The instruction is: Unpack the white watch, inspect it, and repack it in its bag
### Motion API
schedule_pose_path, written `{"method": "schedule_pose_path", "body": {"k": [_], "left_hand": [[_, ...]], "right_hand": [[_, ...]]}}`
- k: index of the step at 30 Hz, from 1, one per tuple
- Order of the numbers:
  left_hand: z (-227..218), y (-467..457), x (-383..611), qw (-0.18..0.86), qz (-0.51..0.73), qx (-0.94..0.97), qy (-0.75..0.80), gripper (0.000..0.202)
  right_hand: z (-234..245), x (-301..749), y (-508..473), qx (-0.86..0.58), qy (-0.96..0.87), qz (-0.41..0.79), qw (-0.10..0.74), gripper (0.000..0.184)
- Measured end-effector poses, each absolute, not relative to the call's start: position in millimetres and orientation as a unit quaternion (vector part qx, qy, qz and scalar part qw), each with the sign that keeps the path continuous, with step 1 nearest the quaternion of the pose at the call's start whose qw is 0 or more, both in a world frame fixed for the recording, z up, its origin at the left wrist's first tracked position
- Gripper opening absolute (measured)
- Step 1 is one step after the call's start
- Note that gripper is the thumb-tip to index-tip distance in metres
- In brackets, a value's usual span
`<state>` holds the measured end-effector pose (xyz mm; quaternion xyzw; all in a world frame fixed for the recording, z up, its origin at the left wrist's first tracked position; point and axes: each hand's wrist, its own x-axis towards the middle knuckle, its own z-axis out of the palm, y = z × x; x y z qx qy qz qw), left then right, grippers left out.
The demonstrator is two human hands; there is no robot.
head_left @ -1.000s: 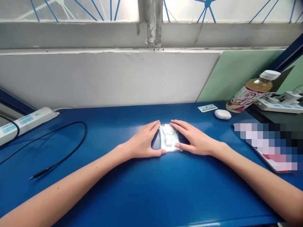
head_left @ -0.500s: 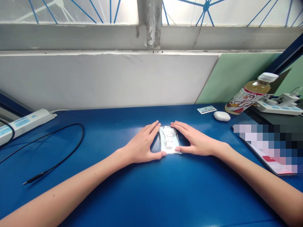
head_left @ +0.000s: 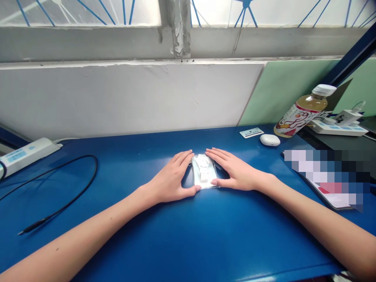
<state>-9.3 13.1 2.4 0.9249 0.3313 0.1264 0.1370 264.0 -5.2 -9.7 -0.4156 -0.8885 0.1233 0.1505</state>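
Observation:
A small clear plastic packet point(head_left: 203, 181) lies flat on the blue tabletop point(head_left: 188, 239). Inside it is a white item with a rounded upper part and a block-like lower part; its exact kind I cannot make out. My left hand point(head_left: 170, 178) rests at the packet's left side, fingers stretched forward and thumb out to the near left corner. On the other side, my right hand point(head_left: 236, 170) has its fingertips at the far right corner and its thumb on the near right edge. Both hands are open, framing the packet and touching its edges.
A black cable point(head_left: 88, 184) loops across the left, near a white power strip point(head_left: 32, 154). Back right are a card point(head_left: 252, 133), a white earbud case point(head_left: 270, 140) and a drink bottle point(head_left: 302, 113). A partly blurred flat device point(head_left: 331, 192) lies right, with another power strip point(head_left: 337, 128) behind.
The whole view has shifted slightly, so everything sits a little further left and most things a little higher. Both hands keep their places around the packet.

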Motion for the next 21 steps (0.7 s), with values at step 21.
{"method": "schedule_pose_path", "body": {"k": [21], "left_hand": [[-3.8,12.5,-10.4,0.115,0.181,0.915,0.342,0.052]], "right_hand": [[-10.9,260.8,-4.9,-0.472,-0.847,0.06,0.236,0.049]]}}
